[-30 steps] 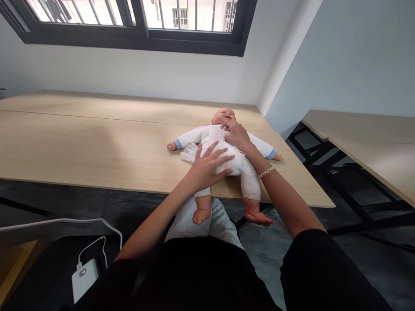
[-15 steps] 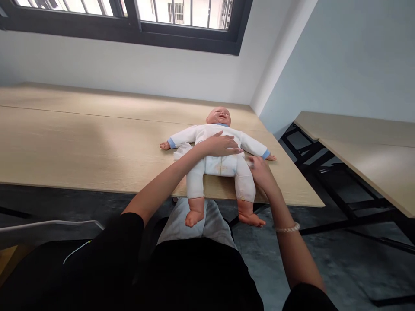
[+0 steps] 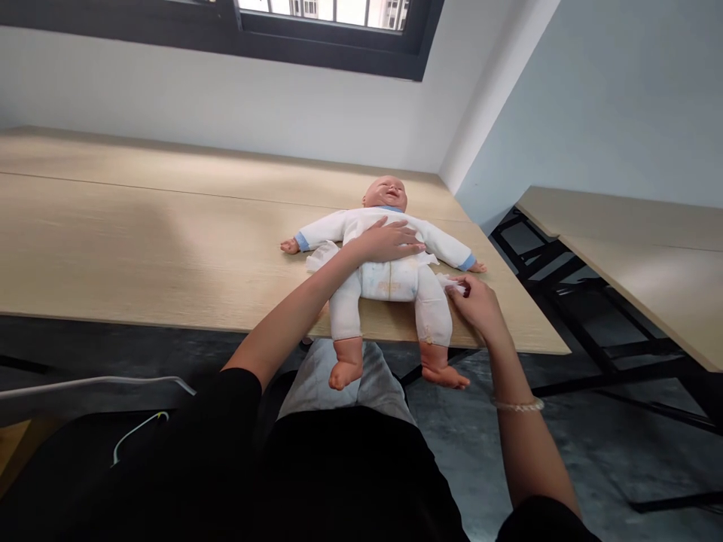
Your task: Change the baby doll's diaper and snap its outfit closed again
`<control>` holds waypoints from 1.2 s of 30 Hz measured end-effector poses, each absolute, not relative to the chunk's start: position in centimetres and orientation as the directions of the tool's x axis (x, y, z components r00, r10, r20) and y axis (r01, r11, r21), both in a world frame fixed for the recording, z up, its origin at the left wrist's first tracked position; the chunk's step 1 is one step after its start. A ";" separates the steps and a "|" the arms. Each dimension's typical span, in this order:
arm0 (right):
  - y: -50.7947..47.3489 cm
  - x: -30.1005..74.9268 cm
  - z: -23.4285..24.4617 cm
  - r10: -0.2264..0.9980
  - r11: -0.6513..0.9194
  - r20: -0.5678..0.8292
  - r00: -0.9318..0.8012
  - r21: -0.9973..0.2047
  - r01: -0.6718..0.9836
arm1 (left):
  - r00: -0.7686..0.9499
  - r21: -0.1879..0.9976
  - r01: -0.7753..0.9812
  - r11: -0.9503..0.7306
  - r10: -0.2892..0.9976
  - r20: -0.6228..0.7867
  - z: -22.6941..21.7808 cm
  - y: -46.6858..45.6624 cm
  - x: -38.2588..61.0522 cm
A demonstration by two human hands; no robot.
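Observation:
A baby doll (image 3: 350, 224) in a white top with blue cuffs lies on its back on the wooden table, its lower legs hanging past the front edge. Between its legs shows a white diaper (image 3: 389, 283) with faint printed marks. My left hand (image 3: 389, 241) rests flat on the doll's belly at the diaper's top edge, fingers spread. To the right of the doll's hip, my right hand (image 3: 473, 299) pinches a thin white diaper tab (image 3: 450, 284), stretched out sideways. Another white diaper wing (image 3: 321, 256) sticks out on the doll's left-hand side in view, partly behind my forearm.
The pale wooden table (image 3: 141, 248) extends far to the left, against the wall under a dark-framed window (image 3: 339, 45). A second table (image 3: 638, 256) with black legs stands at the right, across a gap. A white cable (image 3: 102, 384) runs at the lower left.
My right hand has moved outward to the right, drawing the white tab away from the doll's hip. My left hand stays on the belly. The view has tipped slightly downward.

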State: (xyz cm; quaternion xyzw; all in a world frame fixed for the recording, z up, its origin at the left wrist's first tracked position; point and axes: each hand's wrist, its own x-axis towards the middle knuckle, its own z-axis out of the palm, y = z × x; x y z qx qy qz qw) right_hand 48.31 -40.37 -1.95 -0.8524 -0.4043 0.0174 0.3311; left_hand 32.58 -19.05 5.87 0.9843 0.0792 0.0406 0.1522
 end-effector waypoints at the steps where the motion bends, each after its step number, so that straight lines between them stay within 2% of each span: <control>1: -40.4 48.8 -1.9 0.682 -0.440 0.236 0.692 -0.624 0.646 | 0.985 0.308 0.141 -0.941 0.166 0.055 5.9 -19.0 32.6; 3: -40.4 49.8 -1.5 0.628 -0.369 0.222 0.746 -0.758 0.537 | 0.985 0.316 0.137 -0.939 0.162 0.055 5.8 -18.9 32.6; 6: -40.0 51.4 -0.4 0.569 -0.135 0.177 0.803 -0.943 0.304 | 0.985 0.328 0.128 -0.936 0.159 0.072 5.5 -18.8 32.8; 8: -39.4 52.2 0.6 0.533 0.008 0.177 0.827 -0.979 0.205 | 0.982 0.336 0.123 -0.934 0.163 0.094 5.3 -18.7 32.8; 10: -38.2 52.6 1.8 0.481 0.080 0.193 0.855 -0.981 0.176 | 0.981 0.342 0.110 -0.933 0.158 0.116 5.2 -18.8 32.8; 13: -35.7 51.7 3.7 0.470 0.122 0.247 0.847 -0.969 0.215 | 0.981 0.342 0.098 -0.935 0.148 0.124 5.1 -19.0 32.8; 16: -32.6 49.0 5.3 0.568 0.144 0.346 0.747 -0.935 0.323 | 0.977 0.341 0.101 -0.935 0.158 0.144 5.0 -19.2 32.9; 18: -30.9 46.5 6.1 0.641 0.107 0.370 0.672 -0.911 0.399 | 0.966 0.386 0.107 -0.916 0.187 0.178 4.8 -19.0 33.1; 22: -29.0 42.5 6.7 0.691 -0.019 0.399 0.603 -0.824 0.567 | 0.943 0.590 0.050 -0.806 0.233 0.238 4.1 -18.0 33.3; 25: -28.6 41.4 6.6 0.710 -0.098 0.398 0.581 -0.762 0.640 | 0.934 0.789 -0.092 -0.607 0.221 0.279 3.7 -17.0 33.2; 27: -28.6 41.1 6.2 0.730 -0.122 0.403 0.552 -0.718 0.685 | 0.938 0.867 -0.171 -0.468 0.190 0.288 3.5 -16.4 33.1; 30: -28.5 41.0 5.8 0.723 -0.119 0.460 0.515 -0.652 0.749 | 0.948 0.883 -0.213 -0.419 0.130 0.291 3.4 -15.9 32.8; 36: -28.4 40.4 5.0 0.727 -0.161 0.447 0.521 -0.627 0.762 | 0.956 0.809 -0.179 -0.559 0.097 0.278 4.2 -15.6 32.2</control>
